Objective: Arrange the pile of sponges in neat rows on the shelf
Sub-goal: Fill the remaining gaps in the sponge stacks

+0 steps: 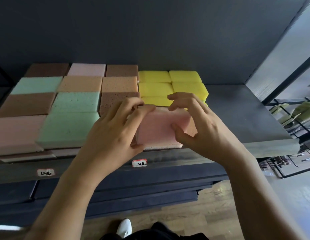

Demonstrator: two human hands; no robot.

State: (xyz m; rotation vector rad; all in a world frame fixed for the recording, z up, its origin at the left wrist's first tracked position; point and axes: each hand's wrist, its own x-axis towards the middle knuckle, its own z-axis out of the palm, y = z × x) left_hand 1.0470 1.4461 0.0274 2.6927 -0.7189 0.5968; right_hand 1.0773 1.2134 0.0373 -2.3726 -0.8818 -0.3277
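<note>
A dark shelf (237,115) spans the view. Its left part carries neat rows of brown, pink, orange and green sponges (76,101). Just right of them, toward the far side, sit rows of yellow sponges (156,87). At the near edge, in front of the yellow ones, a pink sponge (157,127) lies on top of another sponge. The left hand (112,132) grips its left end with curled fingers. The right hand (202,129) pinches its right end, thumb on top. Two white price tags (139,162) sit on the shelf's front lip.
</note>
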